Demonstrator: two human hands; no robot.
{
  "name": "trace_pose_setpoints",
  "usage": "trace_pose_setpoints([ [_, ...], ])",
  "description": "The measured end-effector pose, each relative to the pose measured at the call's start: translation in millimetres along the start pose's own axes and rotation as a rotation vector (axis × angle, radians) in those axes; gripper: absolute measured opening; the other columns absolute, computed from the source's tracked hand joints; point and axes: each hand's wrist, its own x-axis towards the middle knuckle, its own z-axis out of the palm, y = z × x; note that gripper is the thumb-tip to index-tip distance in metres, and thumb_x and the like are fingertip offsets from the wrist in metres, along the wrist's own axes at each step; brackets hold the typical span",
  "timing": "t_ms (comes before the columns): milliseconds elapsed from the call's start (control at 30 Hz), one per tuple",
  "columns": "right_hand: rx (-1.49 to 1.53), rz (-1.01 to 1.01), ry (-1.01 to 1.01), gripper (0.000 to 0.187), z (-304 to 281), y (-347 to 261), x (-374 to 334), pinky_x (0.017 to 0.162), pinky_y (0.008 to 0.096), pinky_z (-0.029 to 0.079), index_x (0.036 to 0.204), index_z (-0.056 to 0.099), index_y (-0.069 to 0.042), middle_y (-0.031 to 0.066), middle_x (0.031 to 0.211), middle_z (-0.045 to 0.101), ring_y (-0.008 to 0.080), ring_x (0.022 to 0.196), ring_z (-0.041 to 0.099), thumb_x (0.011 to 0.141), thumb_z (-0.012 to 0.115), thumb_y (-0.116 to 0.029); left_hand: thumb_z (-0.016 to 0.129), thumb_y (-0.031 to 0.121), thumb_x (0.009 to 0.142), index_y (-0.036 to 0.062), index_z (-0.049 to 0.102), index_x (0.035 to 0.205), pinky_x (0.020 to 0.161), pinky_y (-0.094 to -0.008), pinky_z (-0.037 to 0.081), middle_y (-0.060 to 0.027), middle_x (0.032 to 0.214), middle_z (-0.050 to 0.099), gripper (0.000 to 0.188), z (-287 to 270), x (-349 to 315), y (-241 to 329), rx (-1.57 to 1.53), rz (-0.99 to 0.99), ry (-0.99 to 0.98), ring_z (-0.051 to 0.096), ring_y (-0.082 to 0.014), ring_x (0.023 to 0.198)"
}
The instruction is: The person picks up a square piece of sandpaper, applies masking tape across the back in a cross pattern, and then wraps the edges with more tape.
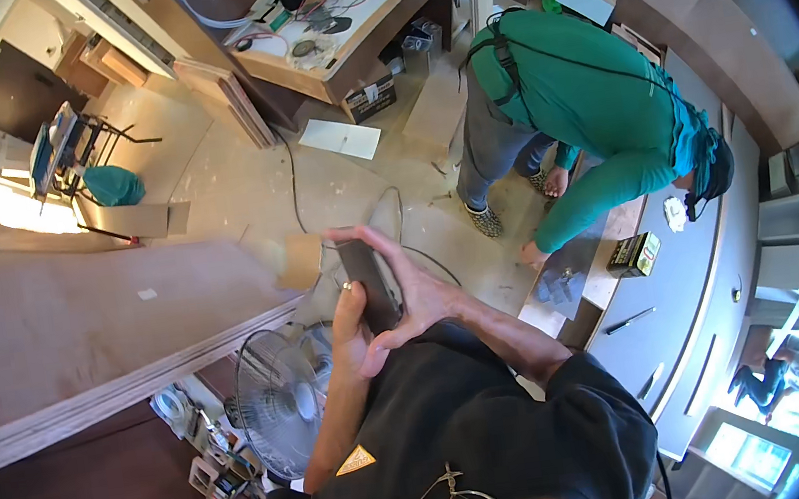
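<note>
Both my hands are closed around a dark, flat rectangular block (372,283), held upright in front of my chest; its exact kind cannot be made out. My left hand (355,334) grips the lower end, with its thumb along the near side. From the right, my right hand (416,283) wraps the block, its fingers reaching over the upper end. Below my hands a standing fan (283,401) is close to my left forearm. Left of them lies the end of a large brown board (125,311).
A person in green (588,73) bends over a long pale panel (693,256) at right, which bears a small box (634,256) and a knife-like tool (630,321). A cluttered desk (371,36) stands at the back. Cables (293,178) cross the floor.
</note>
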Motion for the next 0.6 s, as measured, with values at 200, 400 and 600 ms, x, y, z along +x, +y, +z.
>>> trace_pose_setpoints([
  [200, -0.176, 0.041, 0.024, 0.136, -40.7, 9.0, 18.9, 0.116, 0.0487, 0.024, 0.156, 0.008, -0.012, 0.0205, 0.154, 0.028, 0.0403, 0.143, 0.025, 0.054, 0.091, -0.05, 0.058, 0.031, 0.098, 0.0073, 0.057, 0.108, 0.065, -0.0273, 0.049, -0.0023, 0.088, 0.061, 0.026, 16.1, 55.1, 8.3, -0.06, -0.125, -0.146, 0.058, -0.0135, 0.075],
  [400, 0.114, 0.171, 0.009, 0.138, -70.0, 65.8, 67.3, 0.118, 0.0486, 0.018, 0.156, 0.003, -0.008, 0.0202, 0.158, 0.022, 0.0349, 0.146, 0.021, 0.058, 0.086, -0.059, 0.058, 0.028, 0.099, 0.0054, 0.054, 0.108, 0.063, -0.0295, 0.048, -0.0022, 0.09, 0.055, 0.025, 1.7, 128.9, 38.5, -0.182, -0.083, -0.196, 0.056, -0.0143, 0.077],
  [600, 0.133, 0.438, 0.374, 0.087, -144.7, 215.8, 165.7, 0.105, 0.0406, 0.039, 0.147, 0.032, -0.004, 0.0156, 0.14, 0.046, 0.0248, 0.126, 0.049, 0.081, 0.077, -0.039, 0.057, 0.025, 0.099, 0.0067, 0.058, 0.106, 0.064, -0.0308, 0.047, -0.0036, 0.095, 0.06, 0.02, -28.1, 232.2, 102.4, -0.225, 0.075, -0.055, 0.057, -0.0148, 0.079],
])
